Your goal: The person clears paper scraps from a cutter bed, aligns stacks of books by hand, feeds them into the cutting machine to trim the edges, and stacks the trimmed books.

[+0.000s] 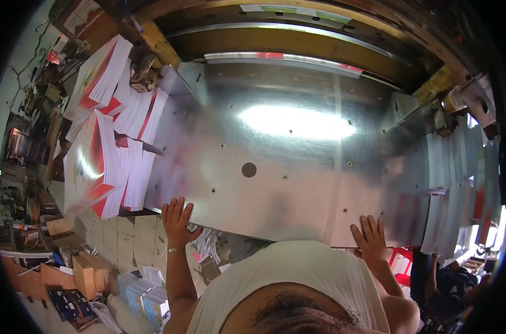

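My left hand rests at the front left edge of a shiny metal machine table, fingers stretched out on its surface. Farther right along the same edge lies my right hand, fingers spread on the metal. Neither holds anything. Piles of white booklets with red on their covers stand just beyond my left hand, at the table's left side. Stacks of pale paper or booklets are at the right side, past my right hand. A thin row of white and red paper edges shows at the table's back.
A metal bar and yellow-brown machine frame span the back. Paper strips lie below the table's front left, near blue-and-white packages and brown boxes. At lower right are a red stool-like object and another person.
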A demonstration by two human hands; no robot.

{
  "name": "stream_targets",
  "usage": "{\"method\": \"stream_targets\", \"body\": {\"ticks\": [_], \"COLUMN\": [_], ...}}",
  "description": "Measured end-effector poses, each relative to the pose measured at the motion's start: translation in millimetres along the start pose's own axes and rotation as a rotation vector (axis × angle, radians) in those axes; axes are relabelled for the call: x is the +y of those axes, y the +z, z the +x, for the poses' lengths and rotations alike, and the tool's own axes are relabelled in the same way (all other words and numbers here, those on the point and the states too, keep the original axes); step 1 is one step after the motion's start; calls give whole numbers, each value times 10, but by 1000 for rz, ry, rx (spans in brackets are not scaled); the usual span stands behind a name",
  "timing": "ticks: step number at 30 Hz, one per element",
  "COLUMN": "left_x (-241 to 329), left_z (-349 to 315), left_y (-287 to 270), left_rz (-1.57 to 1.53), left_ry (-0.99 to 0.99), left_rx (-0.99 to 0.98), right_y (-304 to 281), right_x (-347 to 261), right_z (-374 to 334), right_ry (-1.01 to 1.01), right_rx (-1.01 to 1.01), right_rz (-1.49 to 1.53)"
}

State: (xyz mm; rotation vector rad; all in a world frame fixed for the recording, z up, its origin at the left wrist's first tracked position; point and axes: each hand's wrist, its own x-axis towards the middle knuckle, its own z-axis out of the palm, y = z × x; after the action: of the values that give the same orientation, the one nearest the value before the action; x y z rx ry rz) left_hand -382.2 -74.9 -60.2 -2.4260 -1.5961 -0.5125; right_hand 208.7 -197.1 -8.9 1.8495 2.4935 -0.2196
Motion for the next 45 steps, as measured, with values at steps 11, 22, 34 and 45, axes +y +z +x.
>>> {"method": "stream_targets", "body": {"ticks": [11, 22, 34, 45], "left_x": [15, -1, -42, 18], "left_z": [-15, -28, -57, -19], "left_y": [36, 46, 87, -22], "left_rz": [-11, 1, 20, -1], "left_ry": [-36, -21, -3, -2], "left_rx": [20, 23, 44, 52], "right_y": [-3, -32, -7, -40], "right_x": [10, -9, 1, 10], "right_z": [-1, 10, -11, -26], "right_ry": [9, 18, 8, 3], "right_rx": [-20, 11, 16, -1], "right_rz": [-13, 34, 32, 8]}}
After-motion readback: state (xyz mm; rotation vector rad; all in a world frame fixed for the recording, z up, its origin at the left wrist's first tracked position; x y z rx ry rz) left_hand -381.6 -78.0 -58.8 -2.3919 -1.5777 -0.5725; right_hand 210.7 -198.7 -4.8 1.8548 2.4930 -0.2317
